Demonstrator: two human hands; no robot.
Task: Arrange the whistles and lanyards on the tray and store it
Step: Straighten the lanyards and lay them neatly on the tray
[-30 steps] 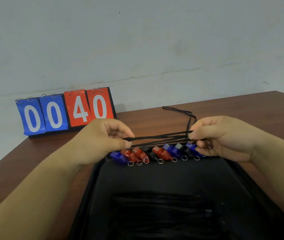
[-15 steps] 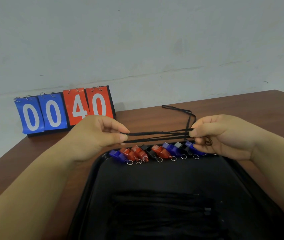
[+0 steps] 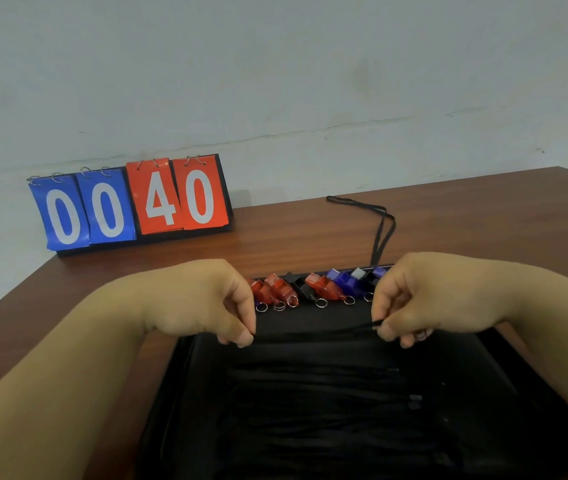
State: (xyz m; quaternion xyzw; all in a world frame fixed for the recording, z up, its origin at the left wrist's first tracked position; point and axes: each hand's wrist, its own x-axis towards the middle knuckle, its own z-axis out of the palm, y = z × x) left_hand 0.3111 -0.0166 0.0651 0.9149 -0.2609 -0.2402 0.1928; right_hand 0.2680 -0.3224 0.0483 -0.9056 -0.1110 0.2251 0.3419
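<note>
Two pinches hold the black lanyard [image 3: 362, 328] taut: your left hand [image 3: 203, 303] and right hand [image 3: 424, 299]. Lay it flat on the tray [image 3: 517, 393], mid-frame below the whistles [image 3: 320, 289].

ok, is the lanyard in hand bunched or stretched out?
Stretched out: left hand and right hand pinch the lanyard, which runs straight between them over the tray.

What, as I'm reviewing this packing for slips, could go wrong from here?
1. The left hand and right hand pinch a lanyard taut close to the whistles; a nudge could knock that row askew.
2. The laid lanyards are hard to see in the black tray, so this one may land crooked.
3. The cord on the table might be forgotten.
</note>
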